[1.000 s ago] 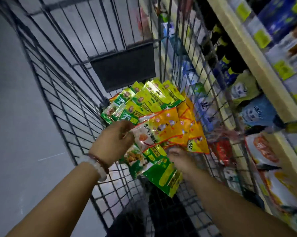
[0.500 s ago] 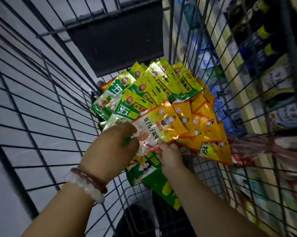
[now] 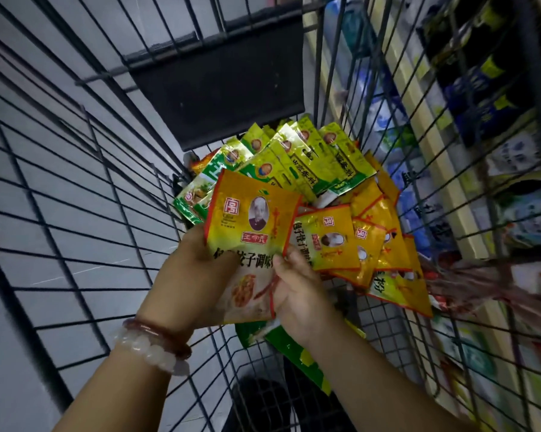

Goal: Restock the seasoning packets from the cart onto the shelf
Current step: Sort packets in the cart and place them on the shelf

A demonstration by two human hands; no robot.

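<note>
Inside the wire cart [image 3: 75,188], both hands [image 3: 247,282] grip one orange packet [image 3: 250,222] above others.

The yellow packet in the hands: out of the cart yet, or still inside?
Still inside. Both hands, left and right, hold the yellow packet above the pile, with the cart's wire walls around it.

Held packet [image 3: 250,226]: orange-yellow, red edge, oval portrait. Green packets [image 3: 312,157]: yellow-green. Cart [image 3: 75,182]: black wire. Bracelets [image 3: 152,344]: white beads, red-brown band.
</note>
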